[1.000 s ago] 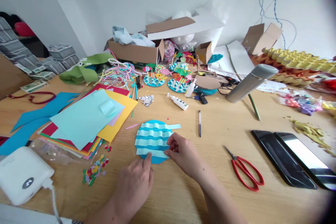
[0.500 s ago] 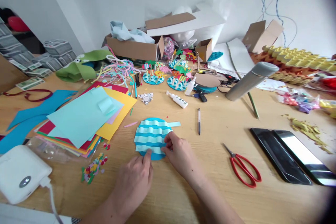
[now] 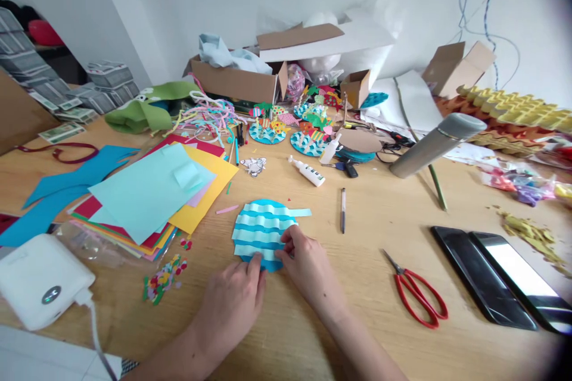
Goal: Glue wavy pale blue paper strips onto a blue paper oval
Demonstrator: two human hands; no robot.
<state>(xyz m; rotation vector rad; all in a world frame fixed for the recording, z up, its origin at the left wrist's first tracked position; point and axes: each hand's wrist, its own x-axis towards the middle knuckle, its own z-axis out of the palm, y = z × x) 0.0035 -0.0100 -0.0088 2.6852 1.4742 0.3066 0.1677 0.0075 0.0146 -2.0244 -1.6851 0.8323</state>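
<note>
Left hand (image 3: 236, 292) flat, index extended; right hand (image 3: 306, 259) pinched.

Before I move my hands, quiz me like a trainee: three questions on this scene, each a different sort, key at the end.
1. Multiple choice: which of these lies nearest the two phones?
a) the white glue bottle
b) the red-handled scissors
c) the green felt

2. True or false: the left hand has a fingertip on the lowest pale strip of the blue disc.

3. Fill in the blank with left or right: the right hand's thumb and forefinger are at the ____ end of that strip.

Key: 1 b; 2 true; 3 right.
</note>
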